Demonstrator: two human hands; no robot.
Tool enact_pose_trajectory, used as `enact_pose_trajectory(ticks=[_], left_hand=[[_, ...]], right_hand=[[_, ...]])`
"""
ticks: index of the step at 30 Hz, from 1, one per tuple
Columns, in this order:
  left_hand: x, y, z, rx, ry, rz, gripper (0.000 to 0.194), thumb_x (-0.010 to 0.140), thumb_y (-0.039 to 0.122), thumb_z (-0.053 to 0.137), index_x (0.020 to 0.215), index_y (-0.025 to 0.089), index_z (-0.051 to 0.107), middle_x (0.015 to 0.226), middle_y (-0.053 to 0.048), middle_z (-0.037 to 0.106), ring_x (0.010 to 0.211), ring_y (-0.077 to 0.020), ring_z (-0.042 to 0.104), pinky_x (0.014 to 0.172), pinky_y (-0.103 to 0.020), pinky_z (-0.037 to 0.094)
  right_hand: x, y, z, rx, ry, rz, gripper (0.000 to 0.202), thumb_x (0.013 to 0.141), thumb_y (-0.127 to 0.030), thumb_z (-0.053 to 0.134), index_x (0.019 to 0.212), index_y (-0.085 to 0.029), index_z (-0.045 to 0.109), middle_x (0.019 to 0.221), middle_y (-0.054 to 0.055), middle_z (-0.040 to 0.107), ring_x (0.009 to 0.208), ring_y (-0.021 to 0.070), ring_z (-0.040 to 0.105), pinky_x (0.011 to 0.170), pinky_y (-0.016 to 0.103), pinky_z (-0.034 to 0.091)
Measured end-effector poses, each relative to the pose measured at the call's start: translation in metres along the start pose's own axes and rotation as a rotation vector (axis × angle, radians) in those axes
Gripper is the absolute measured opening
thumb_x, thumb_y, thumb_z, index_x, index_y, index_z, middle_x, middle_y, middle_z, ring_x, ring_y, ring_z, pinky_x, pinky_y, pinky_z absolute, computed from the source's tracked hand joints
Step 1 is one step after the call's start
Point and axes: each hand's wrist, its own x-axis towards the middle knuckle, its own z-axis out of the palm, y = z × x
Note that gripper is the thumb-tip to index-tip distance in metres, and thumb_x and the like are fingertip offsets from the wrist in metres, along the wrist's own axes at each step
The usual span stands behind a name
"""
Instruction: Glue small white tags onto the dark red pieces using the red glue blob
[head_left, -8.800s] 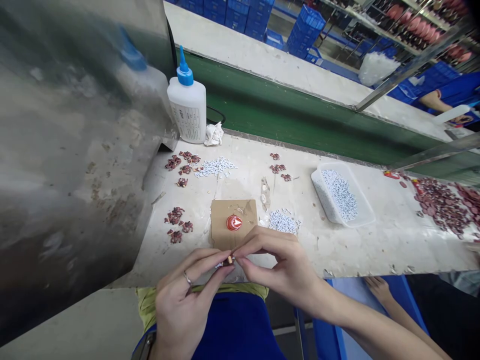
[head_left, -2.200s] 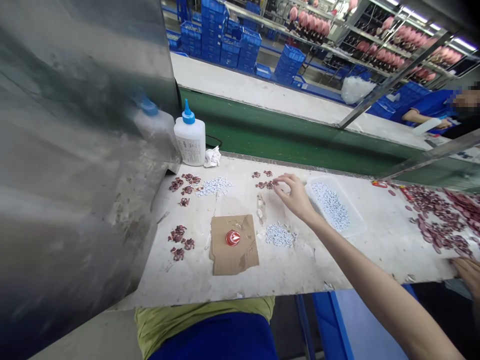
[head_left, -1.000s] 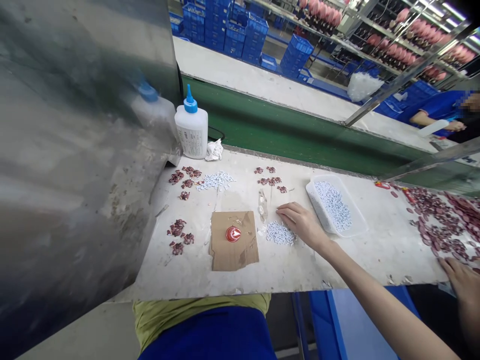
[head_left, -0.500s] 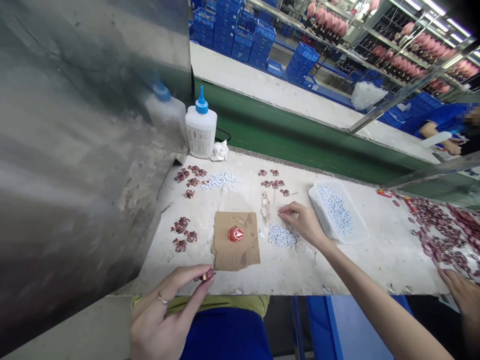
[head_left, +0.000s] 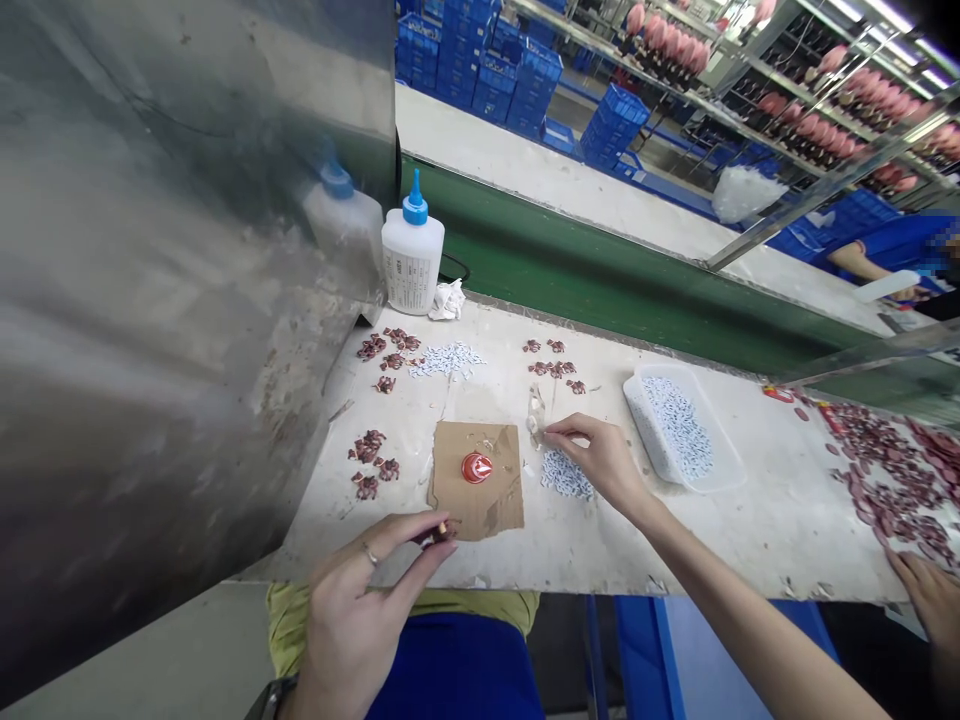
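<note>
Dark reddish-brown piece, small and with a pale spot, is pinched between the thumb and fingers of the left hand, above the table's near edge, just beside the near-left corner of a flat brown cardboard square. A round red-and-white object sits on that square. The right hand has thumb and fingertips pressed together at the far edge of a loose heap of tiny white-and-blue pieces; whether they grip anything, I cannot tell. To its right stands a translucent plastic tub holding similar pieces.
</note>
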Motion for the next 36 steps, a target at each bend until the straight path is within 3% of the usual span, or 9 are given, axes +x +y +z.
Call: enact_pose_trajectory(ticks=[5,10,17,22,28,36], left_hand=[[0.005,0.003,0.005,-0.099,-0.012,-0.03,0.025,0.087,0.013,0.074,0.103,0.032,0.073,0.101,0.012,0.078,0.089,-0.0028,0.076,0.094,-0.005,0.056],[0.002,0.004,0.001,-0.073,-0.002,-0.108,0.022,0.086,0.021,0.077,0.104,0.033,0.074,0.098,0.014,0.079,0.086,-0.0019,0.076,0.09,-0.001,0.053],[0.004,0.001,0.002,-0.077,0.007,-0.087,0.019,0.089,0.018,0.073,0.103,0.031,0.072,0.099,0.012,0.077,0.09,-0.0006,0.074,0.093,-0.002,0.053],[0.002,-0.002,0.004,-0.079,-0.049,-0.089,0.021,0.09,0.017,0.072,0.105,0.032,0.071,0.099,0.013,0.076,0.089,0.0005,0.073,0.091,-0.001,0.052],[0.0,-0.002,0.006,-0.059,-0.085,-0.103,0.023,0.089,0.019,0.074,0.105,0.034,0.071,0.097,0.016,0.076,0.085,0.0031,0.072,0.088,0.003,0.049],[0.0,-0.005,0.008,-0.051,-0.067,-0.115,0.025,0.087,0.02,0.076,0.106,0.035,0.072,0.098,0.017,0.077,0.084,0.0026,0.073,0.088,0.002,0.05]], right_hand=[[0.001,0.006,0.004,-0.101,0.018,-0.092,0.021,0.096,-0.028,0.058,0.091,-0.022,0.077,0.099,0.012,0.077,0.089,0.0299,0.072,0.081,0.044,0.055],[-0.001,0.011,0.005,-0.128,0.027,-0.115,0.022,0.097,-0.027,0.056,0.089,-0.02,0.075,0.096,0.015,0.076,0.091,0.0326,0.069,0.08,0.046,0.054],[-0.018,-0.026,0.018,0.063,-0.035,-0.092,0.012,0.097,-0.028,0.066,0.096,-0.022,0.076,0.095,0.005,0.08,0.085,0.0228,0.076,0.078,0.034,0.062],[-0.03,-0.052,0.03,0.192,-0.068,-0.186,0.008,0.097,-0.025,0.069,0.096,-0.024,0.077,0.094,0.004,0.08,0.086,0.0221,0.077,0.078,0.034,0.062],[-0.027,-0.055,0.037,0.164,-0.053,-0.302,0.012,0.098,-0.017,0.066,0.097,-0.024,0.076,0.094,0.004,0.079,0.085,0.0212,0.075,0.076,0.034,0.061],[-0.027,-0.055,0.037,0.142,-0.081,-0.302,0.016,0.097,-0.012,0.065,0.1,-0.022,0.077,0.098,0.005,0.078,0.088,0.0212,0.075,0.076,0.033,0.059]])
